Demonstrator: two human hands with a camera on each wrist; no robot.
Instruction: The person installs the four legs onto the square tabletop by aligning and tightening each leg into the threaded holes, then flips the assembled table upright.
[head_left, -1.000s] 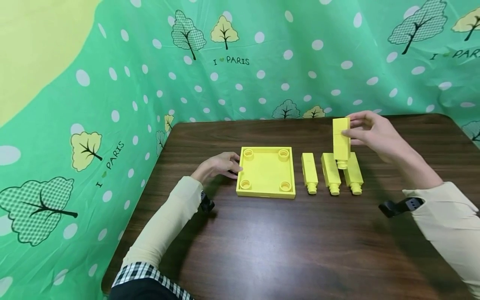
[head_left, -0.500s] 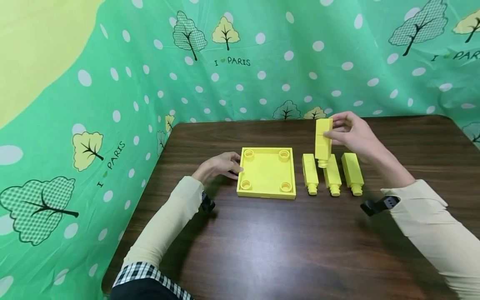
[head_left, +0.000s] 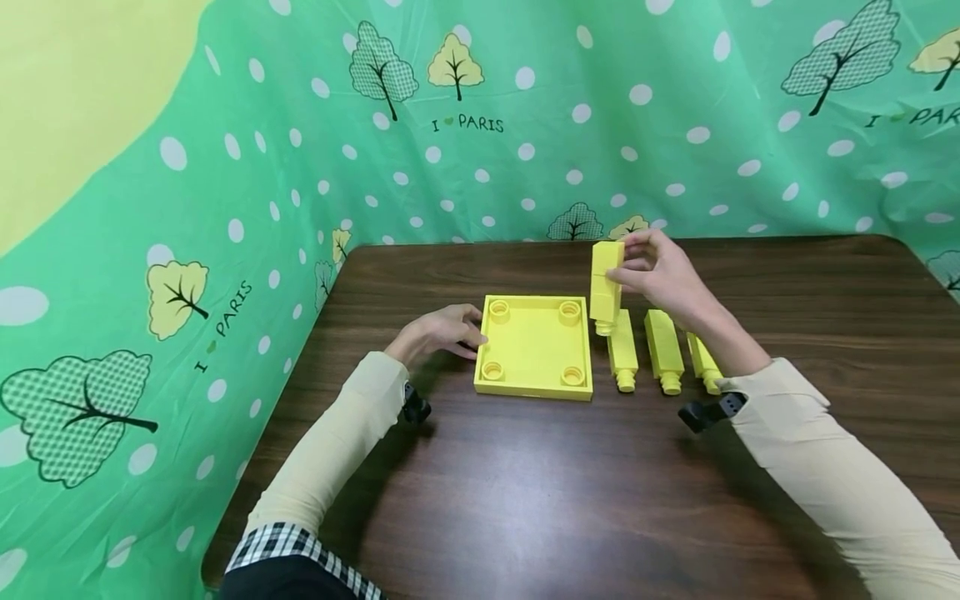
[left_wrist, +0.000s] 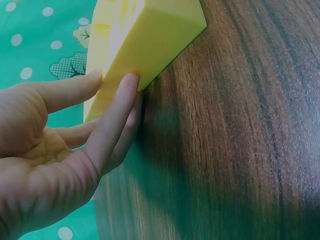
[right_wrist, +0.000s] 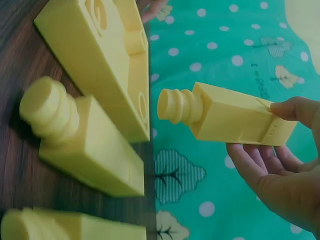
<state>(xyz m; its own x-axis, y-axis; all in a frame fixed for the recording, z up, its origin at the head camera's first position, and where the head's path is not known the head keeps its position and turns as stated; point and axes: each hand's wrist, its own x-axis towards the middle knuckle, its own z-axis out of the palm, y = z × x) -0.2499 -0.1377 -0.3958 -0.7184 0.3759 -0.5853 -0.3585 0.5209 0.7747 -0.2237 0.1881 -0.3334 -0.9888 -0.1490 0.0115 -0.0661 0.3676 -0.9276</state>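
Near tray [head_left: 534, 348], yellow ridge-necked block [head_left: 603, 293] in right hand's [head_left: 666, 273] pinch; left hand [head_left: 439, 330] relaxed

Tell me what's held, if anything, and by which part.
Right hand: yellow block, pinched between thumb and fingers near its plain end, opposite the ridged neck. Left hand: just touches the side of the yellow tray, no grip evident.
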